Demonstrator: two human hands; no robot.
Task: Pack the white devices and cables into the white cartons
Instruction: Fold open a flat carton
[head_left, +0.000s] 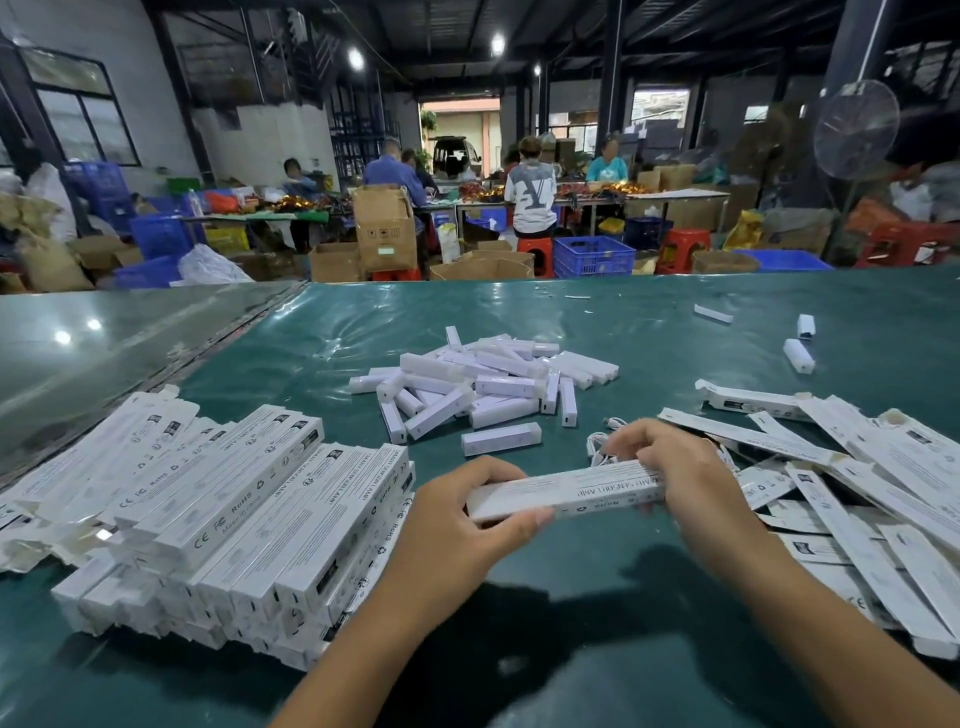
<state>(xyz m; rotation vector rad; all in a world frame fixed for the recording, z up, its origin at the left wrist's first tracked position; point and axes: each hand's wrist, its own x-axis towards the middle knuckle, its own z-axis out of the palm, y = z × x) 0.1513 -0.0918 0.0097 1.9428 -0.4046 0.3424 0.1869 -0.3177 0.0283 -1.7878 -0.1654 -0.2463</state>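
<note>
- We've got both hands clamped on one carton (566, 491), left hand (457, 525) and right hand (670, 467) at its ends, just in front of the device pile (483, 384).
- Looks like we're closing it; next it probably goes on the packed stack (234, 519) left of the pile.

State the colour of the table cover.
Dark green glossy table cover, seen in the head view.

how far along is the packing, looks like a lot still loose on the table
Done: a stack of closed white printed cartons lies at the left. In hand: the left hand and right hand grip one long white carton. Left: a heap of loose white bar-shaped devices, a white cable, and flat unfilled cartons at the right.
</note>
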